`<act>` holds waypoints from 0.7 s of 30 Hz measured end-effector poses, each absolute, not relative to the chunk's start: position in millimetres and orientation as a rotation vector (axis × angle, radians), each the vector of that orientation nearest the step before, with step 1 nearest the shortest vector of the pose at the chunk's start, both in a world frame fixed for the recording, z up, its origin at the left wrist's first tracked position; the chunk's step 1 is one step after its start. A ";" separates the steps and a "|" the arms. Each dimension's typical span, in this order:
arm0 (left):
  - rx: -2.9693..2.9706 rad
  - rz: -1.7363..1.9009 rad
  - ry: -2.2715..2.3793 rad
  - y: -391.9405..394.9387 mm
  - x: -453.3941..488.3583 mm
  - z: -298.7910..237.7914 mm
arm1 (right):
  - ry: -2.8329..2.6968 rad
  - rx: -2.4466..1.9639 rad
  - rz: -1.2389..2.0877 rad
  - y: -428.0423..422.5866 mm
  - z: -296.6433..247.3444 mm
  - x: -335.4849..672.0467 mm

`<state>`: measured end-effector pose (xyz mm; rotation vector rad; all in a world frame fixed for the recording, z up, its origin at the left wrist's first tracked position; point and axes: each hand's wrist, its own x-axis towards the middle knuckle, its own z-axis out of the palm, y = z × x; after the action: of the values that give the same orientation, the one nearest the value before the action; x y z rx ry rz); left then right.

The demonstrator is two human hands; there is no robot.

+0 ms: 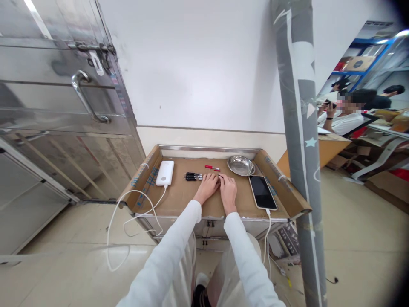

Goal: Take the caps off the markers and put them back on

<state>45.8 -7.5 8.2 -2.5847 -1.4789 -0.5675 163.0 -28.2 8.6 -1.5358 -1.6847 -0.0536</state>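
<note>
Several black pens [192, 176] with clear and silvery parts lie side by side on the cardboard-covered tabletop [182, 200]. My left hand [208, 187] is closed over their right part, hiding it. Touching it at the fingertips, my right hand [228, 189] has its fingers curled together. A small dark tip shows between the two hands; what the right fingers grip is hidden. Just beyond them lies a short red pen-like item [212, 168]. A round steel dish [241, 166] stands behind my right hand.
A white power bank [165, 172] with a cable lies left, and a phone [262, 192] plugged into a cable lies right. Raised cardboard sides [283, 183] border the tabletop. A wrapped grey pole [300, 106] stands at right, a metal door [57, 94] at left. People sit far right.
</note>
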 end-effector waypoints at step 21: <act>-2.210 -0.949 -1.807 -36.1 31.3 13.6 | -2.044 -1.267 0.128 -39.7 17.0 156.3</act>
<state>31.3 -36.1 13.6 -2.2095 -1.8069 -0.9493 156.3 -39.7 17.0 -1.2669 -2.0443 0.1280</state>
